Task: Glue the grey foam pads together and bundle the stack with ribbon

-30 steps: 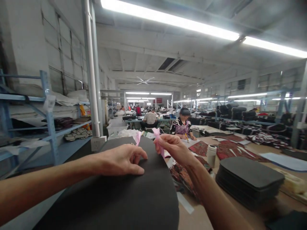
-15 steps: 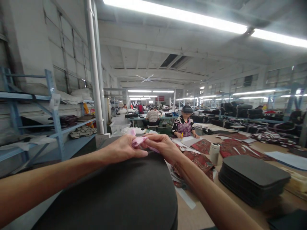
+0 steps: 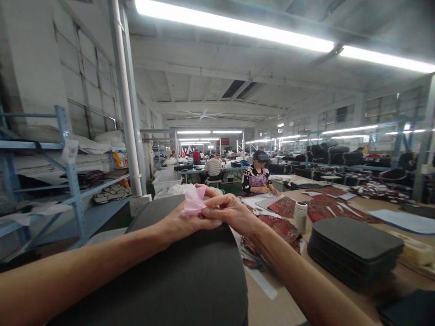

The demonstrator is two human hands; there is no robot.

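Note:
Both hands meet in the middle of the head view around a thin, crumpled pink piece (image 3: pixel 193 202), cloth or paper, I cannot tell which. My left hand (image 3: pixel 180 223) is closed round its lower part. The fingers of my right hand (image 3: pixel 228 210) pinch its right side, and the fingertips of both hands overlap there. Beneath my arms lies a large stack of dark grey sheets (image 3: pixel 170 280) with a rounded edge. My hands are just over the far part of the stack; whether they touch it is unclear.
A second stack of dark sheets (image 3: pixel 355 240) stands on the brown table (image 3: pixel 272 312) at right. Near it are a cream bottle (image 3: pixel 301 217) and red patterned fabric pieces (image 3: pixel 328 206). Across the table sits a co-worker (image 3: pixel 257 176). Blue shelving (image 3: pixel 70 176) and a post (image 3: pixel 127 99) rise at left.
The pink piece now sticks up and spreads above my left hand, where before it was bunched between both hands. My right fingers have shifted onto its side. The view has turned slightly right.

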